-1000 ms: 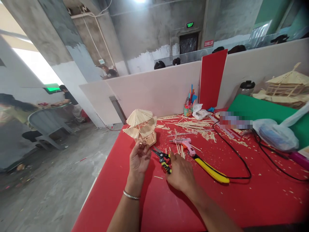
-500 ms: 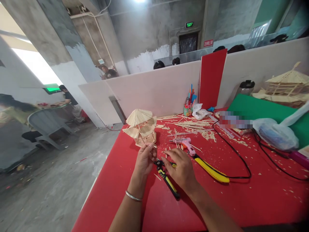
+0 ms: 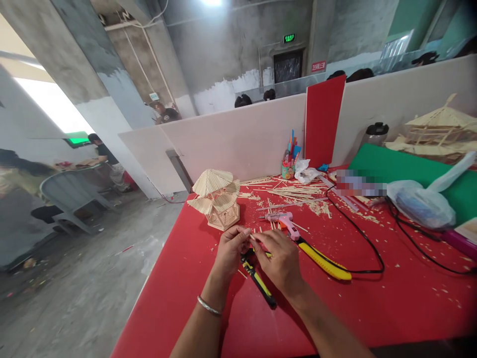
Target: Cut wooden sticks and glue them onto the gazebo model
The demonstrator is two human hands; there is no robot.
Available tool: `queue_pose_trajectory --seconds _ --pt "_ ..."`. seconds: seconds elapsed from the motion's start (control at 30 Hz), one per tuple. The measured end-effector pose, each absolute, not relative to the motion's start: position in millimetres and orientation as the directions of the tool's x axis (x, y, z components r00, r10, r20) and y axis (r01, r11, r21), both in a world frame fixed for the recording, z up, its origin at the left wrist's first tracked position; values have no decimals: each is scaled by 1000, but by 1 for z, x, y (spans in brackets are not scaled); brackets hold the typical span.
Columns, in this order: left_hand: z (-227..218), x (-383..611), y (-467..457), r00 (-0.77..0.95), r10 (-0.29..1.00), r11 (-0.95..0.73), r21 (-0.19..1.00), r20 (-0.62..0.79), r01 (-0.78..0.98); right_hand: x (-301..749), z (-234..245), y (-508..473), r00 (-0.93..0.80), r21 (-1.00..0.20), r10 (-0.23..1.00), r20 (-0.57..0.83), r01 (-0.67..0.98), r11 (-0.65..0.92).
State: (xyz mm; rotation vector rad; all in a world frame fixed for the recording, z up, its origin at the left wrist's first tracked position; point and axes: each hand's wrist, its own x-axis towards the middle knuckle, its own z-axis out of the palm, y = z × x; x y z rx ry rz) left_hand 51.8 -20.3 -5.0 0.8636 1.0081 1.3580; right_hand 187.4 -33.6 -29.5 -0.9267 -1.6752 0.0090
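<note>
My left hand (image 3: 230, 251) and my right hand (image 3: 279, 256) meet fingertip to fingertip above the red table. A short pale wooden stick (image 3: 252, 237) shows between them, pinched by the fingers of both; much of it is hidden. Right below lie black-and-yellow pliers (image 3: 260, 284), their jaws partly covered by my hands. Beyond my left hand stands a small pavilion model (image 3: 214, 199) built of thin sticks, with two roof tiers and a hexagonal base. A pink glue gun (image 3: 283, 220) rests behind my right hand, close to a yellow-and-black handled tool (image 3: 326, 262).
Loose sticks (image 3: 294, 190) and chips lie along the back of the red table (image 3: 179, 298). A pen cup (image 3: 288, 170), a plastic bag (image 3: 421, 204), a black cable (image 3: 367, 236) and a larger stick model (image 3: 439, 129) are further right. A white partition (image 3: 223, 136) stands behind.
My right hand has come in to meet my left, closing the gap between their fingertips. My left hand has turned slightly and moved right, away from the model. The pliers and glue gun stay put.
</note>
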Motion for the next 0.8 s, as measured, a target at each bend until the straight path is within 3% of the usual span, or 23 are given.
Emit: queue_pose_trajectory --seconds 0.33,0.63,0.8 --pt "-7 54 -20 -66 997 4 944 -27 -330 186 -28 -35 -15 -450 551 834 560 696" --pt "-8 58 -20 27 996 88 855 -86 -511 188 -26 -35 93 -504 536 839 506 701" --pt "-11 60 -22 13 994 102 841 -113 -531 187 -28 -34 57 -511 563 825 501 698"
